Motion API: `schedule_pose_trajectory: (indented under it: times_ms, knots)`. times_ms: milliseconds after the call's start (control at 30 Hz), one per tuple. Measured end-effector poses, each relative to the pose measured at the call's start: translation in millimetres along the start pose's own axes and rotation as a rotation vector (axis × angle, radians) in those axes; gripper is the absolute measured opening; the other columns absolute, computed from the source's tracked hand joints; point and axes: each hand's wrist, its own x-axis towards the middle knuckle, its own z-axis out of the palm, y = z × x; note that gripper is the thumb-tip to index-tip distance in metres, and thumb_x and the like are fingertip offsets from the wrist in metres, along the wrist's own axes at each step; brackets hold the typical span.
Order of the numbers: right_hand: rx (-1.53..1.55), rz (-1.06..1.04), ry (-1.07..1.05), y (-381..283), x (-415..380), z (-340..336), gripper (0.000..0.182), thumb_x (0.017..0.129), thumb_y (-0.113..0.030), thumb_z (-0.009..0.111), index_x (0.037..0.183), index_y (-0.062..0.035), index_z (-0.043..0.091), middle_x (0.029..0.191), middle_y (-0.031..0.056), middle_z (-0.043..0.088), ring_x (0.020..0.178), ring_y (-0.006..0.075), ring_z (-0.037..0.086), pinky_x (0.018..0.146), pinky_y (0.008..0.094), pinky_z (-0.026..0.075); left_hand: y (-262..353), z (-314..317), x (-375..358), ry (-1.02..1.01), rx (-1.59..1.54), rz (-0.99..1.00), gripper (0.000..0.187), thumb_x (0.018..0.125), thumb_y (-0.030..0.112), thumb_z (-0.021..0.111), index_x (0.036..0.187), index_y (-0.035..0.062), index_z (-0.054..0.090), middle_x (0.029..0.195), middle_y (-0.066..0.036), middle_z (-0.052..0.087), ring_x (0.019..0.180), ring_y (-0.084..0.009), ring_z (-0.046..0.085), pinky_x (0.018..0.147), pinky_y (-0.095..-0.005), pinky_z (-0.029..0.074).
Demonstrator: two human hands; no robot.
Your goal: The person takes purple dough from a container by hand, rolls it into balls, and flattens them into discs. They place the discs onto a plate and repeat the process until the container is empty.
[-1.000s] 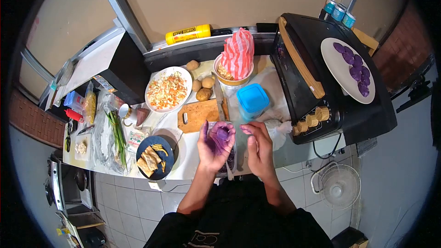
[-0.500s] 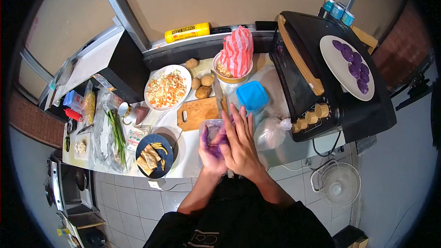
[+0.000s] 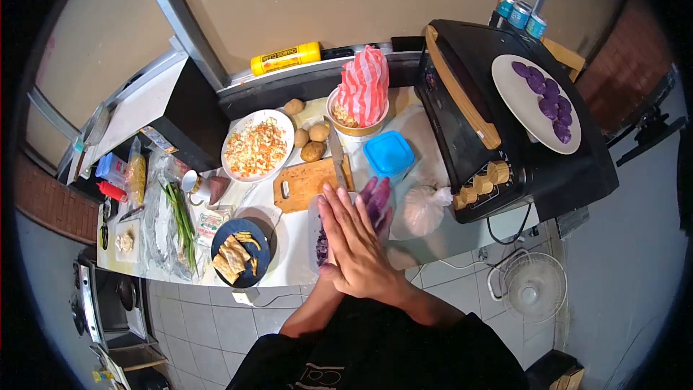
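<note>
Two hands are pressed palm to palm over the clear plastic tub [image 3: 315, 235] on the white worktop [image 3: 292, 256]. My right hand [image 3: 357, 245] lies flat on top, fingers straight; my purple-stained left hand [image 3: 375, 198] sits under it, fingertips poking out toward 1 o'clock. Whatever lies between the palms is hidden, so I cannot tell if either grip holds anything. At 11 o'clock lies the wooden cutting board [image 3: 307, 182]; at 12 o'clock, the blue-lidded square container [image 3: 388, 155].

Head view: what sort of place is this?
Most likely a small home kitchen. A crowded counter holds a cutting board with a knife, potatoes and a plate of chopped vegetables, beside a black oven.
</note>
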Motion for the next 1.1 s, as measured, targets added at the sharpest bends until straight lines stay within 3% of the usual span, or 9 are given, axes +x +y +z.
schedule_pose_trajectory:
  times_ms: [333, 433, 467, 500, 633, 733, 833, 867, 1100]
  knots:
    - [-0.038, 0.181, 0.111, 18.4, 2.3, -17.8, 0.076, 0.105, -0.044, 0.031, 0.156, 0.0100, 0.016, 0.163, 0.0312, 0.017, 0.152, 0.0500, 0.014, 0.123, 0.0576, 0.010, -6.5, -12.2, -6.0, 0.078, 0.078, -0.091, 0.081, 0.105, 0.063, 0.025, 0.162, 0.0060, 0.015, 0.168, -0.010, 0.018, 0.155, -0.0257, 0.017, 0.126, -0.0428, 0.015]
    - [0.024, 0.039, 0.079, 3.8, -0.5, -7.1, 0.076, 0.105, -0.044, 0.032, 0.157, 0.0089, 0.016, 0.163, 0.0311, 0.018, 0.152, 0.0499, 0.014, 0.123, 0.0574, 0.010, -3.9, 2.1, -1.5, 0.006, 0.073, 0.056, 0.079, 0.105, 0.062, 0.025, 0.162, 0.0064, 0.016, 0.168, -0.011, 0.019, 0.154, -0.0261, 0.019, 0.125, -0.0435, 0.016]
    - [-0.001, 0.057, 0.000, -0.9, -4.8, -9.6, 0.080, 0.098, -0.035, 0.048, 0.155, 0.0113, 0.018, 0.160, 0.0351, 0.019, 0.151, 0.0513, 0.015, 0.122, 0.0600, 0.011, 0.8, 4.8, 4.5, -0.014, 0.069, 0.087, 0.079, 0.105, 0.061, 0.026, 0.162, 0.0077, 0.016, 0.168, -0.012, 0.019, 0.153, -0.0274, 0.021, 0.125, -0.0442, 0.018]
    - [0.003, 0.100, 0.035, 3.2, -3.7, -12.2, 0.080, 0.099, -0.038, 0.046, 0.155, 0.0111, 0.018, 0.161, 0.0349, 0.019, 0.151, 0.0512, 0.015, 0.122, 0.0600, 0.011, 4.8, 5.0, 7.3, -0.032, 0.066, 0.119, 0.078, 0.105, 0.061, 0.027, 0.162, 0.0090, 0.015, 0.168, -0.013, 0.019, 0.153, -0.0286, 0.023, 0.125, -0.0449, 0.020]
    - [0.009, 0.136, 0.111, 22.5, 2.7, -20.7, 0.083, 0.100, -0.044, 0.044, 0.156, 0.0103, 0.016, 0.162, 0.0335, 0.018, 0.151, 0.0508, 0.015, 0.122, 0.0595, 0.010, 4.5, -0.7, -5.8, 0.061, 0.134, -0.082, 0.078, 0.106, 0.060, 0.028, 0.162, 0.0076, 0.015, 0.167, -0.012, 0.021, 0.153, -0.0282, 0.023, 0.125, -0.0434, 0.018]
    - [0.064, 0.044, 0.065, 7.5, -1.0, -9.5, 0.082, 0.097, -0.035, 0.048, 0.157, 0.0094, 0.013, 0.163, 0.0326, 0.016, 0.152, 0.0503, 0.013, 0.122, 0.0602, 0.008, 6.0, 11.7, -0.2, -0.055, 0.310, 0.152, 0.081, 0.105, 0.062, 0.028, 0.162, 0.0067, 0.013, 0.166, -0.015, 0.022, 0.152, -0.0293, 0.023, 0.125, -0.0439, 0.017]
    - [0.035, 0.190, 0.077, 16.6, -1.4, -17.4, 0.080, 0.101, -0.042, 0.041, 0.158, 0.0072, 0.013, 0.164, 0.0314, 0.013, 0.153, 0.0496, 0.010, 0.122, 0.0615, 0.006, 8.4, 7.5, -3.7, 0.109, 0.088, -0.039, 0.080, 0.105, 0.062, 0.029, 0.160, 0.0044, 0.020, 0.164, -0.016, 0.028, 0.150, -0.0300, 0.028, 0.124, -0.0448, 0.020]
    - [-0.043, 0.234, 0.094, 26.0, 0.6, -21.7, 0.079, 0.105, -0.052, 0.024, 0.160, 0.0041, 0.012, 0.166, 0.0261, 0.012, 0.154, 0.0464, 0.009, 0.122, 0.0591, 0.005, 9.9, 7.6, -6.9, 0.142, 0.083, -0.092, 0.080, 0.105, 0.062, 0.029, 0.160, 0.0036, 0.022, 0.163, -0.016, 0.030, 0.149, -0.0301, 0.030, 0.124, -0.0451, 0.021]
    - [-0.084, 0.205, 0.175, 33.7, 2.2, -27.2, 0.066, 0.106, -0.033, 0.039, 0.158, 0.0025, 0.020, 0.162, 0.0289, 0.016, 0.151, 0.0530, 0.007, 0.120, 0.0651, 0.005, 8.2, 16.8, -9.4, 0.101, 0.044, -0.083, 0.075, 0.106, 0.058, 0.031, 0.155, 0.0004, 0.034, 0.157, -0.015, 0.040, 0.145, -0.0279, 0.039, 0.121, -0.0424, 0.027]
